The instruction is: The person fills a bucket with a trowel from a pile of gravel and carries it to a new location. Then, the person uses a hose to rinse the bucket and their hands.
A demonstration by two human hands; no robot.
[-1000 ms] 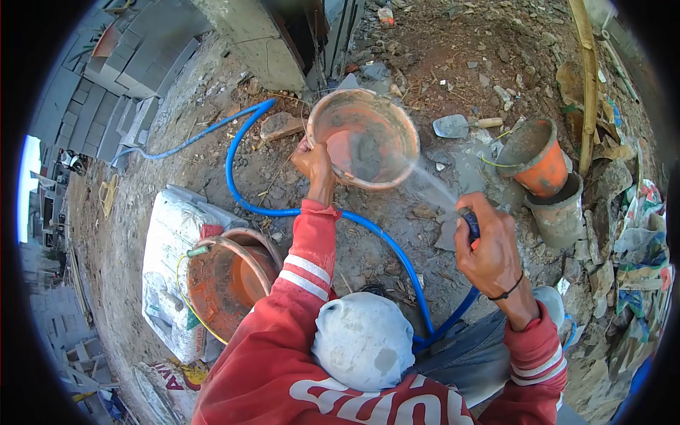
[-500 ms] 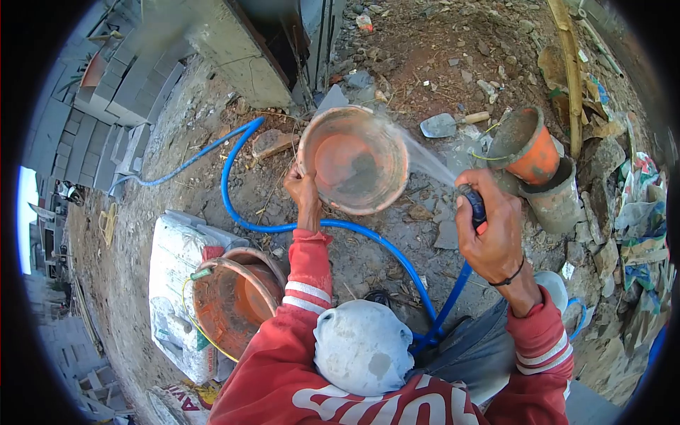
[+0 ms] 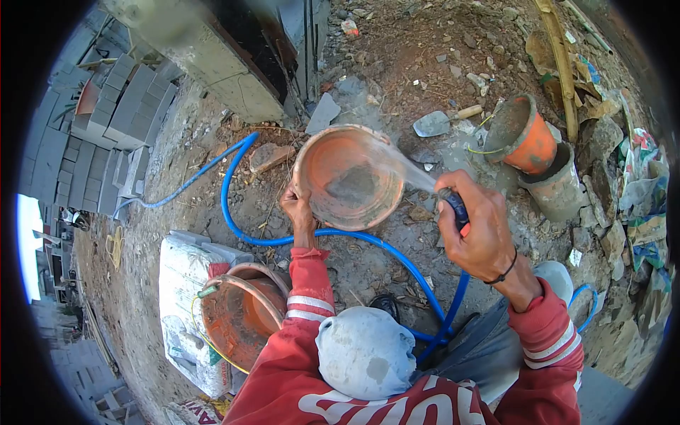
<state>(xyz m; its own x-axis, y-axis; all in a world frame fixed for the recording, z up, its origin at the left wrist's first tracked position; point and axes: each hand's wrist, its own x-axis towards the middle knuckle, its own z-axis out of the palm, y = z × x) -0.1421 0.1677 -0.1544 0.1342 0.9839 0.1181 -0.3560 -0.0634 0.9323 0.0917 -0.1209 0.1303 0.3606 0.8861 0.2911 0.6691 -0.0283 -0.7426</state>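
Note:
A wide orange bucket (image 3: 386, 198), crusted with grey cement, is tilted with its mouth facing me. My left hand (image 3: 296, 207) grips its left rim, fingers partly hidden behind the wall. In my right hand (image 3: 482, 234) is a dark hose nozzle (image 3: 453, 203), with fingers wrapped round it. A spray of water leaves the nozzle and strikes the bucket's right rim and inside. The blue hose (image 3: 397, 261) runs from below the right hand, loops across the ground past the bucket and trails off left. Murky wet residue lies on the bucket's bottom.
A second orange bucket (image 3: 234, 322) stands by a white sack (image 3: 185, 304) at lower left. At right, an orange bucket (image 3: 536, 147) leans on a grey bucket (image 3: 559, 188). A trowel (image 3: 432, 125) lies beyond the spray. A concrete column (image 3: 237, 85) and stacked blocks (image 3: 92, 156) stand at left.
The bucket in my left hand has moved down slightly. My right hand with the nozzle has shifted left, closer to the bucket, and the spray has shortened.

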